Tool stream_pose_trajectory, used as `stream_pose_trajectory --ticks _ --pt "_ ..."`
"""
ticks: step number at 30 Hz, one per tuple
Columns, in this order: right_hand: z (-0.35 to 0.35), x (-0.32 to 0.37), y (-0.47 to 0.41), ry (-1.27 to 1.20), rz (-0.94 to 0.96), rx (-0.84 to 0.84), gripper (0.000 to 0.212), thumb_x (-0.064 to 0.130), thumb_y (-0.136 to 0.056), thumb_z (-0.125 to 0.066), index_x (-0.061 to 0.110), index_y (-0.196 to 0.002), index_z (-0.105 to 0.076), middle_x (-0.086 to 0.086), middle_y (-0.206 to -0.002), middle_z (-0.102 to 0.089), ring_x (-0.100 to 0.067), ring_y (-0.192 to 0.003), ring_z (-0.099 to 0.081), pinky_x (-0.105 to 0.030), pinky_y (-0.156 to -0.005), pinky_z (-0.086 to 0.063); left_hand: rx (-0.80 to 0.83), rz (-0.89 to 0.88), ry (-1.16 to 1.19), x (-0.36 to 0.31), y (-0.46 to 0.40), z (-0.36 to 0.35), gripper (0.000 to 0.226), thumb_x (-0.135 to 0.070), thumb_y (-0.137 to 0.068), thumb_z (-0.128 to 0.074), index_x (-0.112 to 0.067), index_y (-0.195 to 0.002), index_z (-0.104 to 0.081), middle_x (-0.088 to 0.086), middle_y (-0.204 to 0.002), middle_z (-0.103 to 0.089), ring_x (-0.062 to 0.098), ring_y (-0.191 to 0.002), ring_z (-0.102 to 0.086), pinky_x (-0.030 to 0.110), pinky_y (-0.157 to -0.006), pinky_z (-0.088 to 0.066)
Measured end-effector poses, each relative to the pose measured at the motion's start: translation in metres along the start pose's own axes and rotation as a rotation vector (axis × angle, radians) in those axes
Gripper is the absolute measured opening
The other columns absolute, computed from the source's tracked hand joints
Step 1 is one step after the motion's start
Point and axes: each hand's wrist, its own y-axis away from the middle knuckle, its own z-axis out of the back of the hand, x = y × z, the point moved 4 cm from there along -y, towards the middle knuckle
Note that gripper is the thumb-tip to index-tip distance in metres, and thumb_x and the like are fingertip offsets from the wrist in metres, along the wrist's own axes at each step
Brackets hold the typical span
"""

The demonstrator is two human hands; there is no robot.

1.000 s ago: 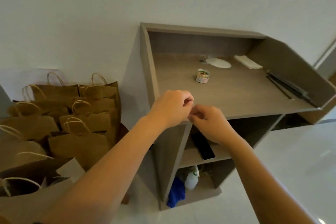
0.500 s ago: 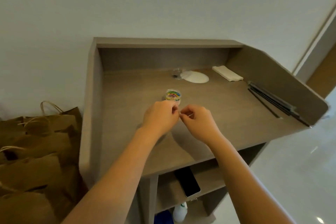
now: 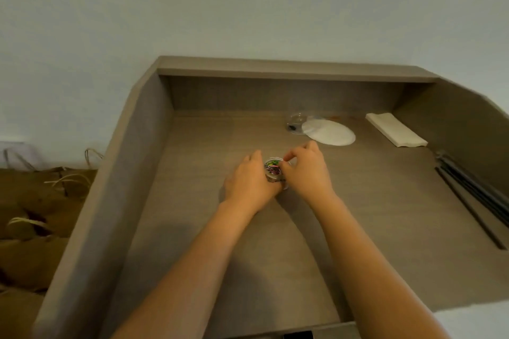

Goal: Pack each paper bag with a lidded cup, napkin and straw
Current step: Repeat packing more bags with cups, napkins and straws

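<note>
Nearest you, your two forearms reach out over the desk (image 3: pixel 275 256), a grey-brown top walled on three sides. They meet at a small clear tub of coloured paper clips (image 3: pixel 273 170) standing near the middle of the desk. Your left hand (image 3: pixel 249 183) wraps around the tub's left side, fingers curled against its wall. Your right hand (image 3: pixel 309 173) is just right of the tub, its thumb and forefinger pinched together over the tub's open rim; whether a clip sits between them is too blurred to tell.

Beyond the tub and a little to its right lies a flat white round lid (image 3: pixel 329 132), and touching the lid's left edge is a clear plastic cup (image 3: pixel 296 122), with its stance hard to read. Further right of the tub, toward the back corner, a folded white napkin (image 3: pixel 395 132) lies flat. Well right of the tub, along the desk's side wall, black straws (image 3: pixel 473 195) lie in a bundle.

Left of the tub, past the desk's left wall and lower down, brown paper bags (image 3: pixel 41 201) with twisted handles stand packed together.
</note>
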Motion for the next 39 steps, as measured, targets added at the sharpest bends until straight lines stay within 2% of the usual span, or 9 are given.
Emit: stream_pose_trajectory --ticks 3,6,11,15,20,27,30,34,39 --pt "-0.01 0.0 -0.009 0.076 -0.014 0.088 0.022 0.02 -0.087 -0.059 0.009 -0.103 -0.068 -0.012 -0.116 -0.048 -0.029 -0.111 -0.048 -0.033 -0.09 -0.043 0.005 -0.008 0.005 -0.002 -0.005 -0.01 0.083 -0.035 -0.081 -0.065 -0.018 -0.148 -0.02 0.01 -0.143 -0.044 0.031 -0.127 -0.045 0.036 -0.095 -0.04" --pt "-0.016 -0.004 -0.013 0.019 -0.054 0.08 0.02 0.015 -0.085 -0.058 0.009 -0.098 -0.071 -0.015 -0.113 -0.053 -0.031 -0.107 -0.053 -0.033 -0.085 -0.046 -0.002 -0.014 0.026 0.001 -0.008 -0.015 0.086 -0.034 -0.081 -0.064 -0.024 -0.15 -0.013 0.011 -0.135 -0.053 0.032 -0.12 -0.051 0.036 -0.087 -0.042" --pt "-0.016 -0.012 -0.014 -0.109 -0.098 0.056 0.012 0.009 -0.082 -0.059 0.01 -0.089 -0.069 -0.013 -0.106 -0.06 -0.026 -0.097 -0.057 -0.025 -0.072 -0.04 -0.001 -0.018 0.028 0.002 -0.01 -0.018 0.092 -0.039 -0.076 -0.069 -0.025 -0.15 -0.016 0.006 -0.14 -0.049 0.028 -0.124 -0.048 0.034 -0.09 -0.041" --pt "-0.015 -0.015 -0.015 -0.143 -0.073 0.036 0.006 0.009 -0.083 -0.061 0.009 -0.085 -0.066 -0.008 -0.101 -0.055 -0.018 -0.084 -0.049 -0.017 -0.06 -0.026 -0.016 -0.045 0.009 0.001 -0.013 -0.021 0.091 -0.043 -0.076 -0.068 -0.026 -0.149 -0.017 0.004 -0.14 -0.048 0.027 -0.123 -0.049 0.035 -0.09 -0.041" --pt "-0.017 -0.016 -0.016 -0.145 -0.047 0.023 0.008 0.01 -0.085 -0.06 0.009 -0.082 -0.067 -0.009 -0.097 -0.056 -0.015 -0.08 -0.044 -0.019 -0.058 -0.023 -0.018 -0.049 0.023 0.004 -0.014 -0.022 0.091 -0.042 -0.076 -0.069 -0.027 -0.149 -0.017 0.003 -0.141 -0.048 0.026 -0.124 -0.048 0.034 -0.091 -0.041" --pt "-0.005 -0.014 -0.001 -0.254 0.095 -0.079 0.003 0.007 -0.085 -0.063 0.008 -0.082 -0.062 -0.001 -0.087 -0.05 -0.016 -0.088 -0.046 -0.02 -0.069 -0.027 -0.023 -0.09 0.158 0.008 -0.01 -0.017 0.088 -0.043 -0.073 -0.074 -0.022 -0.146 -0.029 0.002 -0.142 -0.046 0.019 -0.128 -0.045 0.033 -0.101 -0.042" --pt "-0.001 -0.009 0.005 -0.288 0.145 -0.061 0.007 0.005 -0.085 -0.063 0.01 -0.08 -0.062 -0.001 -0.079 -0.057 -0.017 -0.079 -0.051 -0.022 -0.066 -0.033 -0.055 -0.079 0.255 0.012 -0.005 -0.007 0.074 -0.035 -0.076 -0.074 -0.02 -0.14 -0.041 0.002 -0.139 -0.049 0.016 -0.127 -0.046 0.03 -0.103 -0.04" --pt "0.002 0.0 0.006 -0.178 0.241 -0.05 0.005 0.007 -0.087 -0.061 0.004 -0.086 -0.065 -0.008 -0.084 -0.064 -0.024 -0.085 -0.054 -0.032 -0.072 -0.037 -0.175 -0.088 0.274 0.013 -0.002 0.015 0.039 -0.02 -0.083 -0.069 -0.014 -0.121 -0.061 0.003 -0.119 -0.064 0.017 -0.112 -0.058 0.027 -0.097 -0.044" --pt "-0.007 0.001 0.002 -0.096 0.203 -0.019 0.006 0.011 -0.088 -0.06 0.006 -0.088 -0.063 -0.015 -0.088 -0.066 -0.032 -0.087 -0.058 -0.038 -0.073 -0.045 -0.168 -0.068 0.201 0.019 0.016 0.022 0.029 -0.022 -0.085 -0.065 -0.013 -0.113 -0.065 0.002 -0.111 -0.068 0.018 -0.102 -0.062 0.033 -0.093 -0.048"
